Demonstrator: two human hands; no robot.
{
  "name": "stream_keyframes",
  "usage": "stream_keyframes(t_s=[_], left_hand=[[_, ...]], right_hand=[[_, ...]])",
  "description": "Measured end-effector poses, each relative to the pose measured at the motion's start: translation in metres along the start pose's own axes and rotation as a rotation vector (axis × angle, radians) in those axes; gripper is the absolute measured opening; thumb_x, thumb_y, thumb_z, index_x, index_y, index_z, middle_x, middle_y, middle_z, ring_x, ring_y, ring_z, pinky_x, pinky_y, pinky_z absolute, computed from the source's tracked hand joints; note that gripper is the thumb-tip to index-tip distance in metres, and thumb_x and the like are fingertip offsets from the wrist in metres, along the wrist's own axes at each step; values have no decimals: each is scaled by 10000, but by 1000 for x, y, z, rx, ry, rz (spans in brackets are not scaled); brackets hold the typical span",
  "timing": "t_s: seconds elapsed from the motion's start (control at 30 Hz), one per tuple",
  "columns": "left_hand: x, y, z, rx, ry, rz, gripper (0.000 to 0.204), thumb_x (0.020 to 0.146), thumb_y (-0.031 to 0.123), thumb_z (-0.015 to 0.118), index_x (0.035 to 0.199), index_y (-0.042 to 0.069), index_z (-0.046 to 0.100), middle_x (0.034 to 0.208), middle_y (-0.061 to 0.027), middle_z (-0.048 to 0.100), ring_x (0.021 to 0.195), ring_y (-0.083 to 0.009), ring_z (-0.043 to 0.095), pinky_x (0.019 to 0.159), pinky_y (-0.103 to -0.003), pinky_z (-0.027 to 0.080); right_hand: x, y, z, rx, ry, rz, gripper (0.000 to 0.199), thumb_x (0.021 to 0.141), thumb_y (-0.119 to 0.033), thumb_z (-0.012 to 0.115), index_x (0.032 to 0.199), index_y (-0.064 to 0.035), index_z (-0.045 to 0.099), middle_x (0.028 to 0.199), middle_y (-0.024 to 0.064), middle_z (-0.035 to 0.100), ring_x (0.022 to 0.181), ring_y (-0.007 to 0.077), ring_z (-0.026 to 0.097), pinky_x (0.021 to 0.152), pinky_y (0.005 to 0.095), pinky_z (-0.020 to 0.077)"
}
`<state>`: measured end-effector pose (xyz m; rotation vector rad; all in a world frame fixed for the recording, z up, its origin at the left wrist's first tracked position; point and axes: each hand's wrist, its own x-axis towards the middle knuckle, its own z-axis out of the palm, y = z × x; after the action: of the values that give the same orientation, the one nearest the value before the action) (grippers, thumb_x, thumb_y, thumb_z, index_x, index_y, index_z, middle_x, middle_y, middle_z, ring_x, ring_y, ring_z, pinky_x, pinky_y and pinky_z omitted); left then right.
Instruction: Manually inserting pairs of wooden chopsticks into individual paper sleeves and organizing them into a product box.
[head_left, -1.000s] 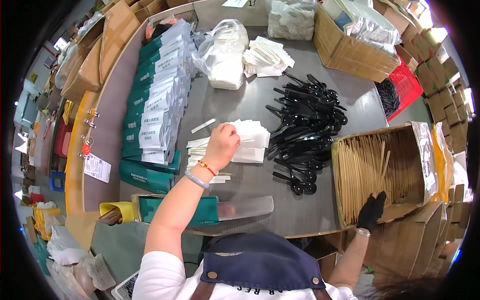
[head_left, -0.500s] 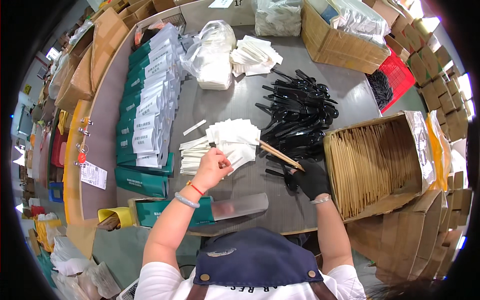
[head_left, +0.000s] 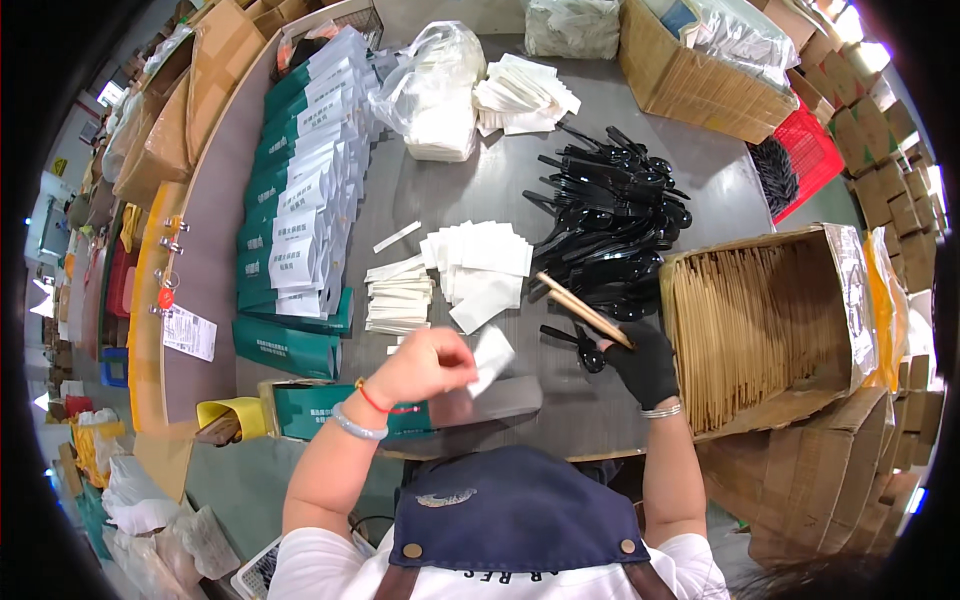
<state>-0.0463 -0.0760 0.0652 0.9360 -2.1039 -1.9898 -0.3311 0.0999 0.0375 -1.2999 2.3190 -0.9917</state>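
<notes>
Bare, my left hand [head_left: 432,363] pinches a small white paper packet [head_left: 492,358] above the table's front edge. Under it lies a green pouch [head_left: 305,412] with a clear, frosted end [head_left: 508,397]. My right hand [head_left: 643,362], in a black glove, grips a pair of wooden chopsticks [head_left: 585,310] that point up and left. A black plastic spoon [head_left: 590,354] is beside its fingers; whether they touch it I cannot tell. Ahead of my hands are a spread of white packets [head_left: 480,262] and a stack of narrow white strips [head_left: 398,297]. Black spoons [head_left: 610,225] are heaped farther right.
A cardboard box of chopsticks [head_left: 745,345] stands at the right. Green and white pouches [head_left: 300,200] line the left wall. Toward the back are a plastic bag of white packets [head_left: 440,110], another packet pile [head_left: 525,95], a carton [head_left: 700,85] and a red basket [head_left: 815,160].
My left hand has drawn back from the packets toward the front edge, with one white packet in its fingers. My right hand still holds the chopsticks, slightly farther right. The whole view has shifted a little.
</notes>
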Motion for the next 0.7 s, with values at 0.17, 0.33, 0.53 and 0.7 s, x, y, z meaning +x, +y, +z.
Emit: stream_keyframes(t_s=[0.17,0.33,0.53,0.7], left_hand=[[-29,-35,42,995,137,324,97,667,147,774,719,119,697,896,-19,596,837,-232,525,715,-379,431],[-61,-29,61,1030,149,299,239,682,216,781,898,159,694,950,35,614,908,-213,538,779,-395,411],[-91,-35,39,1011,282,343,369,670,234,796,1012,162,679,1058,32,627,1030,-248,538,899,-418,394],[-104,-36,9,981,306,199,785,533,270,876,1234,64,590,1244,-51,560,1128,-295,476,964,-448,376]], right_hand=[[-14,-33,19,4,-290,-113,272,732,-253,802,897,-55,714,792,129,646,724,301,634,650,383,488],[-37,-41,66,58,-497,-116,289,763,-340,747,927,-105,714,846,105,634,800,305,638,713,412,498],[-48,-50,69,23,-501,-221,345,763,-316,741,1079,-185,694,839,71,605,777,274,629,674,408,499],[-55,-23,53,-349,-508,-462,503,770,-218,738,1260,-256,630,838,57,601,766,270,614,615,379,495]])
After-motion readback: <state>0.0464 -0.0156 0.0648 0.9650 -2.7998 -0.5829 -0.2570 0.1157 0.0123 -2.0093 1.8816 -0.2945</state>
